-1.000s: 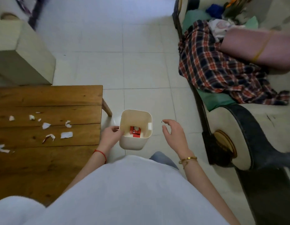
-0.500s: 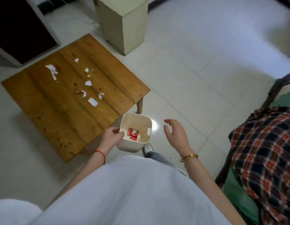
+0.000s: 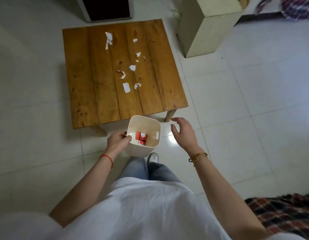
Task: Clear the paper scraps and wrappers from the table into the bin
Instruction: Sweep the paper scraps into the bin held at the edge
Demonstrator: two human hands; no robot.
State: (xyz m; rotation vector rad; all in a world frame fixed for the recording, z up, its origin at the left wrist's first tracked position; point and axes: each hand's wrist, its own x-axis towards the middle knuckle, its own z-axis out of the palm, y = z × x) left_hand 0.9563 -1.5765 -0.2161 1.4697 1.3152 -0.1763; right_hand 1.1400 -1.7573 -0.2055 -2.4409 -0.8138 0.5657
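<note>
Left hand (image 3: 117, 140): I see it gripping the bin's near-left rim, thumb inside.
Scraps (image 3: 126, 87): scattered white across the worktop (image 3: 84, 70).
Bin (image 3: 151, 124): held just before the worktop's near edge, red wrapper (image 3: 141, 138) inside.
Right hand (image 3: 184, 133): spread, empty, beside the bin.

table (image 3: 91, 80): we are seeing warm honey-brown wood planks with darker knots and stains
paper scraps (image 3: 132, 67): we are seeing white torn bits; one curled piece (image 3: 122, 74) is showing red edges
bin (image 3: 155, 125): we are seeing plain cream inside and out
wrapper (image 3: 141, 138): we are seeing bright red with small white marks, lying in the bin
left hand (image 3: 117, 141): we are seeing a thin red string at its wrist
right hand (image 3: 184, 134): we are seeing a gold bangle at its wrist
shirt (image 3: 141, 208): we are seeing white
trousers (image 3: 155, 172): we are seeing faded blue denim
floor (image 3: 254, 118): we are seeing glossy off-white tiles with grey joints
cloth (image 3: 285, 213): we are seeing red, black and white plaid
</note>
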